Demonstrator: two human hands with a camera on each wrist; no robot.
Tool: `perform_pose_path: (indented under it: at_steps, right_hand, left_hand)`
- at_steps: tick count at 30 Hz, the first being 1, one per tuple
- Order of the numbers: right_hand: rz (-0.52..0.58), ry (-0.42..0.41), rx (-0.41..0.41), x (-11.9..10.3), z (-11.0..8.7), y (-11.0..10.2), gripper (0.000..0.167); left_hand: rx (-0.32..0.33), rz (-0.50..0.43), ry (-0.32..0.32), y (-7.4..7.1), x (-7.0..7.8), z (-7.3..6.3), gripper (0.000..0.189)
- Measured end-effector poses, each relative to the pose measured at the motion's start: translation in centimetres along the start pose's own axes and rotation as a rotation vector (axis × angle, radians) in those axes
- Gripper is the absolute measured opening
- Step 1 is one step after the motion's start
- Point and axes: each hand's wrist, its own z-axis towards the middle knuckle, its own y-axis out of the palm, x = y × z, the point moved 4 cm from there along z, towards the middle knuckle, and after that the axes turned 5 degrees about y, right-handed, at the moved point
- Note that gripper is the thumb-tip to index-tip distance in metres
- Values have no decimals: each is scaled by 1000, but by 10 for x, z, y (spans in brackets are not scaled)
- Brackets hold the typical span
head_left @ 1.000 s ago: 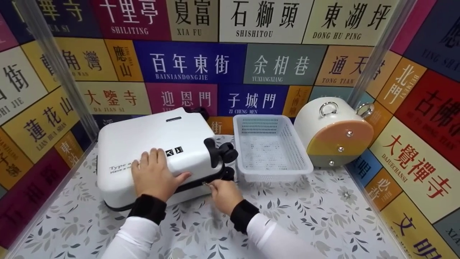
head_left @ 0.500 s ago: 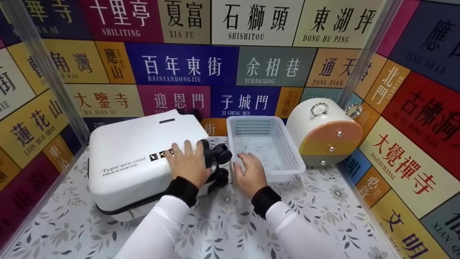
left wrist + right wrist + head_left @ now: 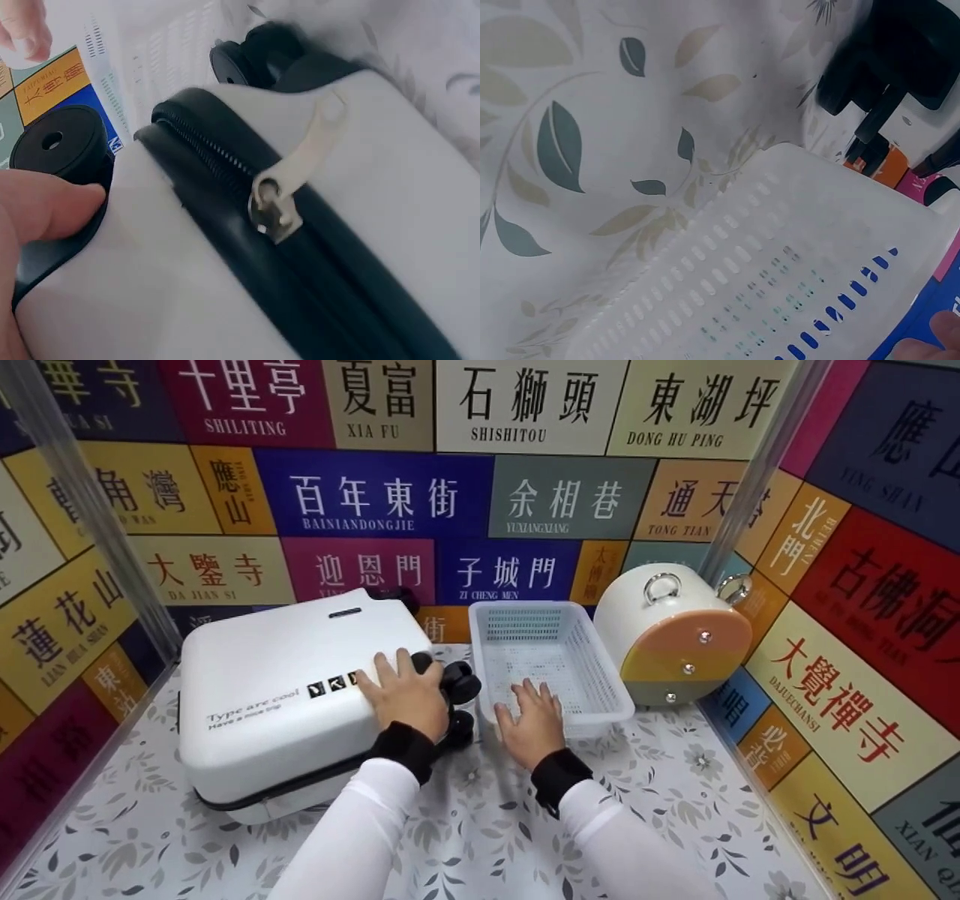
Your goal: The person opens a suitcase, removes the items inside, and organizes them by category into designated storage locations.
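Note:
A white hard-shell suitcase (image 3: 300, 660) lies on its side at left, its black wheels (image 3: 459, 681) pointing right. My left hand (image 3: 409, 697) rests with spread fingers on its near right corner by the wheels. In the left wrist view, the thumb (image 3: 60, 206) touches the black wheel mount, and a metal zipper pull (image 3: 300, 165) hangs on the black zipper near the corner. My right hand (image 3: 534, 727), fingers apart and holding nothing, is over the near left corner of a white plastic basket (image 3: 619, 711). The right wrist view shows the basket's slotted wall (image 3: 727, 262).
Right of the basket stands a rounded white box (image 3: 630, 600) with a striped orange, yellow and grey front, several silver knobs and ring handles. A leaf-patterned cloth (image 3: 480, 840) covers the table. Sign-printed panels (image 3: 375, 495) enclose the back and sides.
My right hand has left the suitcase's zipper side and moved right to the basket. My left hand has slid right along the suitcase top to the wheel corner. The view has shifted slightly.

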Motion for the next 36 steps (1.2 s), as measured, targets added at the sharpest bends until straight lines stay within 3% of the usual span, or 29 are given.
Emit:
perform_pose_path:
  at_steps: [7, 13, 18, 23, 29, 32, 36]
  right_hand:
    - [-26, 25, -22, 5, -2, 0, 53]
    - [-60, 38, -59, 8, 0, -2, 56]
    - [-97, 43, -65, 13, 0, -2, 56]
    - [-110, 39, -69, 17, 0, -1, 56]
    - [-100, 37, -88, 16, -3, -1, 57]
    - [-96, 43, -102, 16, -4, -1, 57]
    - [-90, 51, -115, 15, -6, 0, 57]
  left_hand:
    - [63, -26, 38, 0, -4, -9, 53]
    - [24, -14, 87, -6, -10, -21, 51]
    - [11, -38, 171, -15, -20, -34, 55]
    - [55, -125, 284, -21, -39, -46, 47]
    - [43, -258, 395, -32, -80, -57, 23]
    - [39, -306, 347, -41, -97, -61, 17]
    - [-23, -301, 136, -46, -92, -72, 49]
